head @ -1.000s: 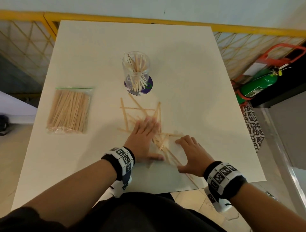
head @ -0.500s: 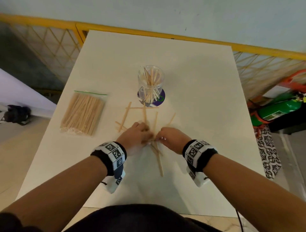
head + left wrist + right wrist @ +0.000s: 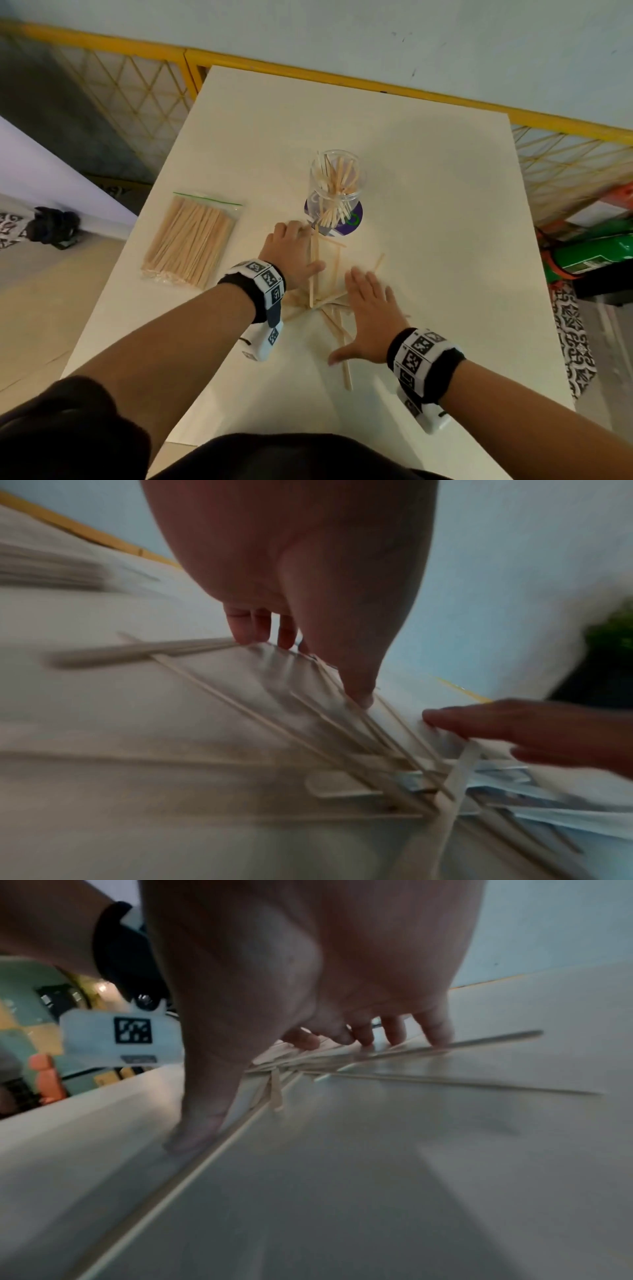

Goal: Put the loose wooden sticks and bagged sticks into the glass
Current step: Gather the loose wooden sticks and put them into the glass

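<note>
A clear glass point(image 3: 337, 186) holding several wooden sticks stands on a purple coaster at the table's middle. Loose wooden sticks point(image 3: 323, 291) lie scattered in front of it. My left hand point(image 3: 291, 251) lies flat on their left side, fingers straight, tips near the glass. My right hand point(image 3: 371, 317) lies flat on their right side, fingers spread, thumb out. In the left wrist view the left fingertips point(image 3: 358, 696) press on sticks point(image 3: 342, 739). In the right wrist view the right fingers point(image 3: 435, 1031) rest on sticks point(image 3: 428, 1050). A clear bag of sticks point(image 3: 190, 241) lies at the left.
The white table point(image 3: 428, 205) has its front edge just behind my wrists and its left edge beside the bag. A yellow mesh railing point(image 3: 144, 92) runs behind and to both sides. A green cylinder point(image 3: 596, 250) lies on the floor at the right.
Both hands went from curled together over the sticks to flat and apart; the left slid forward toward the glass, the right back and rightward. The sticks have shifted into a tighter bunch.
</note>
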`<act>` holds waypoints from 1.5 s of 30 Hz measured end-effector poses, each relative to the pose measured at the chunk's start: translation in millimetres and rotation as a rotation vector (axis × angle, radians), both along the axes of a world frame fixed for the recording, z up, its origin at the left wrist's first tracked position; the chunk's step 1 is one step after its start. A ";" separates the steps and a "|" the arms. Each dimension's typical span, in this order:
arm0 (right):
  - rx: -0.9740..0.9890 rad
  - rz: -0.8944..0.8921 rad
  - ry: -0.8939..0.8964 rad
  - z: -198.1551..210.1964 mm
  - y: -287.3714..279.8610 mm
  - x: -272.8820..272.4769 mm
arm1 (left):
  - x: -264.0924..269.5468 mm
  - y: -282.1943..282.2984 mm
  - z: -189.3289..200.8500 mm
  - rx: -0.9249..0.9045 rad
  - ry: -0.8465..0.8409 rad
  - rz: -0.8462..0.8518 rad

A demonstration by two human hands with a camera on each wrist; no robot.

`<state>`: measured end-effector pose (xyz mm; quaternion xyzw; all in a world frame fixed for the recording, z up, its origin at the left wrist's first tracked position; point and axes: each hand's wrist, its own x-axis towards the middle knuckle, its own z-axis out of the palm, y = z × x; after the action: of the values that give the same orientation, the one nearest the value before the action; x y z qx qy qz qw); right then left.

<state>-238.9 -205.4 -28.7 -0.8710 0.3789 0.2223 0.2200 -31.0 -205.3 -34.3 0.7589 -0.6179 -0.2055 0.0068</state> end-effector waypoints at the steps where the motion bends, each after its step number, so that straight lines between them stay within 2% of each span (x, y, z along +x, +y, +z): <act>1: -0.005 0.003 -0.027 2.1 -3.2 -1.1 | 0.6 -0.8 1.2 0.008 -0.041 -0.029; 3: 0.013 0.014 -0.102 6.7 -13.0 -2.2 | 2.5 3.5 5.2 0.010 -0.086 -0.117; 6: 0.084 0.026 -0.192 7.5 -27.2 -8.1 | 0.1 21.7 8.1 -0.004 -0.106 -0.354; 9: 0.147 -0.026 -0.262 4.5 -33.9 -11.3 | -4.9 45.3 8.5 0.037 0.028 -0.352; 12: 0.150 -0.028 -0.373 -1.6 -33.9 -5.4 | -8.3 64.9 -3.0 0.023 0.058 -0.400; 17: 0.102 0.003 -0.569 -9.6 -30.5 6.1 | -4.0 73.0 -11.5 -0.065 0.288 -0.307; 21: 0.025 0.035 -0.639 -9.6 -28.6 10.5 | 2.4 72.6 -13.0 -0.177 0.257 -0.302; 23: -0.020 0.007 -0.587 -7.0 -28.3 11.3 | 9.4 72.3 -11.9 -0.258 0.185 -0.212; 24: -0.023 -0.017 -0.501 -4.5 -27.5 11.5 | 14.3 71.5 -10.5 -0.260 0.138 -0.124; 26: -0.021 0.005 -0.299 -0.4 -24.3 14.4 | 25.7 68.6 -10.4 -0.172 0.099 0.070; 28: -0.050 0.099 -0.188 -0.7 -20.6 22.3 | 33.2 64.7 -9.3 -0.036 0.086 0.140; 30: -0.085 0.167 -0.123 -5.3 -19.5 27.9 | 32.4 63.7 -5.6 0.049 0.048 0.088; 32: -0.078 0.157 -0.075 -5.4 -22.2 29.1 | 26.8 70.3 0.3 0.097 0.033 -0.004; 36: 0.020 0.073 -0.175 7.1 -34.4 19.7 | 24.9 92.5 0.7 0.150 0.027 -0.197; 39: 0.032 0.049 -0.220 6.5 -40.2 10.6 | 34.0 98.6 -3.1 0.131 0.104 -0.268; 42: 0.088 -0.038 -0.264 4.0 -40.1 9.6 | 37.2 101.7 -5.8 0.052 0.202 -0.250; 45: 0.084 -0.004 -0.226 5.5 -37.0 18.6 | 34.9 100.6 -8.8 -0.070 0.248 -0.219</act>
<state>-220.2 -242.4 -23.3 -0.8798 0.3436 0.1378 0.2982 3.9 -104.8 -43.1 0.6553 -0.6980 -0.2755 0.0873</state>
